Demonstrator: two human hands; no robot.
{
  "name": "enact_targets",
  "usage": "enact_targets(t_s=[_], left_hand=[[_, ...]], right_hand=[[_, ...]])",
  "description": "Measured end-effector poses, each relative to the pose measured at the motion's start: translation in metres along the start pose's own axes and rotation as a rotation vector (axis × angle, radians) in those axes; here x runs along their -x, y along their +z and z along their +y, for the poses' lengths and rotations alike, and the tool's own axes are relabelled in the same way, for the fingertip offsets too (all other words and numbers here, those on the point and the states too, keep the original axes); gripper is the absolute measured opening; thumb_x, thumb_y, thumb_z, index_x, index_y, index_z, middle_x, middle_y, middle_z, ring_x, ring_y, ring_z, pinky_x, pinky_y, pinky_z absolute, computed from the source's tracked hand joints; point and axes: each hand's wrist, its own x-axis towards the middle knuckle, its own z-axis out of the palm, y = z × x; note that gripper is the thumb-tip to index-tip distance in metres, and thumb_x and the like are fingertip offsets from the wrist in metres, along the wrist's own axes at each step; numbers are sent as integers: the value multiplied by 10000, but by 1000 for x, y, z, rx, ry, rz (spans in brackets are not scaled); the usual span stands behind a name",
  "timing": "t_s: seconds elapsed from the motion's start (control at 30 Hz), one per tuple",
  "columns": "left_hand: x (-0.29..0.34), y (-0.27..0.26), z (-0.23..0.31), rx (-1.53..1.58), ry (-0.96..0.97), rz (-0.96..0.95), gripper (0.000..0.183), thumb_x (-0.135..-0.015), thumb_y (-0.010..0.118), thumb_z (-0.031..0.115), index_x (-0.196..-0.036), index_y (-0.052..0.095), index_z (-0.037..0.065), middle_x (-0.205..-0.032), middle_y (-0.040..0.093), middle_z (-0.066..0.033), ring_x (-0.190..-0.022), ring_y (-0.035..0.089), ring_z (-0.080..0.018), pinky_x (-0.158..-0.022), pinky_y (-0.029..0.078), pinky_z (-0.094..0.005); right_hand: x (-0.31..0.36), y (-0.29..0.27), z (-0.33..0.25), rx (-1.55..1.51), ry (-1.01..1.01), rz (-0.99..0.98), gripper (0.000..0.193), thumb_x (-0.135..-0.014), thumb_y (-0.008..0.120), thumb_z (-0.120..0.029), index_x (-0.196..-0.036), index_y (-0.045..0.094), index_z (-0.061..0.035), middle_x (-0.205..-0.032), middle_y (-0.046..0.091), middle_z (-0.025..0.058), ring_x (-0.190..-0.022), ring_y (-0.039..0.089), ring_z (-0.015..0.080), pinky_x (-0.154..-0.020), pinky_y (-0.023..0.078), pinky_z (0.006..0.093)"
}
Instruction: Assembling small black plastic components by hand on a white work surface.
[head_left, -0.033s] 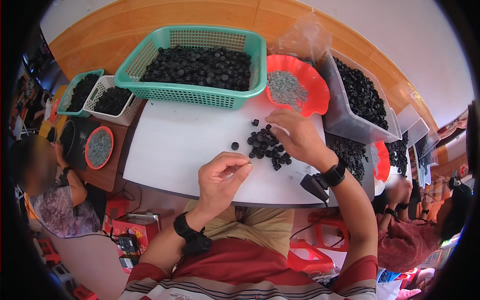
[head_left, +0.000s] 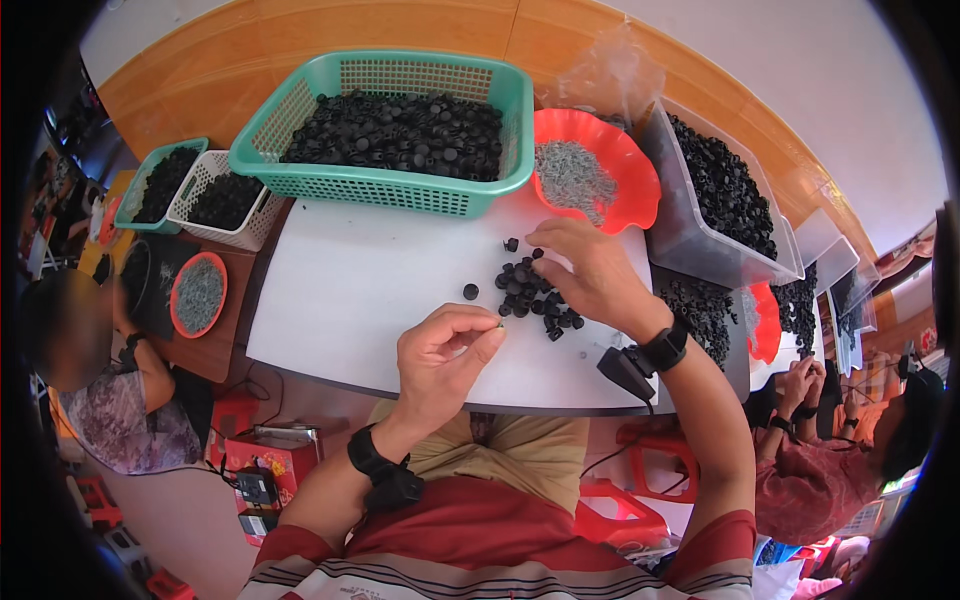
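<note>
Here the left hand (head_left: 445, 350) hovers over the near edge of the white table (head_left: 350, 290), fingers curled in, thumb and forefinger pinched narrowly on a tiny pale piece at their tips; what kind of piece it is cannot be told. The right hand (head_left: 590, 275) lies palm down on the table, its fingers spread loosely over a small pile of black caps (head_left: 530, 295), touching the pile's far side but gripping nothing that shows. One stray black cap (head_left: 470, 291) sits just left of the pile, apart from it.

Behind the hands, a green basket (head_left: 300, 105) full of black caps stands at the table's far edge. Just to its right is an orange tray (head_left: 640, 175) of small grey parts, and beside that a clear bin (head_left: 690, 235) of more black caps. Both wrists wear black bands. Other people sit at either side.
</note>
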Motion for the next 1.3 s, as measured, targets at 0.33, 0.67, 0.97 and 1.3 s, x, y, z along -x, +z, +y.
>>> enact_targets(t_s=[0.33, 0.67, 0.97, 1.3], left_hand=[[0, -1, 1, 5, 7, -11, 126, -927, 740, -14, -1051, 720, -28, -1095, 702, -99, -936, 660, -113, -814, 553, -250], [0, 0, 2, -2, 3, 5, 119, -920, 743, -17, -1036, 723, -33, -1073, 711, -97, -927, 675, -117, -834, 564, -257], [-1, 0, 3, -30, -6, -22, 125, -924, 730, -39, -1046, 701, -29, -1094, 701, -127, -962, 658, -140, -848, 553, -282], [1, -2, 2, 8, -4, -9, 132, -912, 729, -59, -1040, 711, -34, -1087, 705, -116, -972, 680, -150, -855, 571, -274]], right_hand=[[-16, 20, 0, -20, -8, -51, 195, -913, 627, -41, -1096, 690, -21, -1103, 700, 149, -1037, 646, 363, -888, 515, 445], [-18, 20, 0, -152, 64, -50, 232, -904, 569, 47, -1093, 695, 2, -1021, 721, 177, -969, 666, 379, -852, 528, 434], [-15, -15, -6, -151, 91, 39, 214, -903, 617, 39, -1091, 712, 2, -1014, 731, 171, -908, 698, 345, -773, 557, 396], [-5, -145, 66, 239, 389, 463, 235, -867, 751, -121, -1069, 735, -1, -947, 726, 121, -793, 686, 203, -745, 542, 323]])
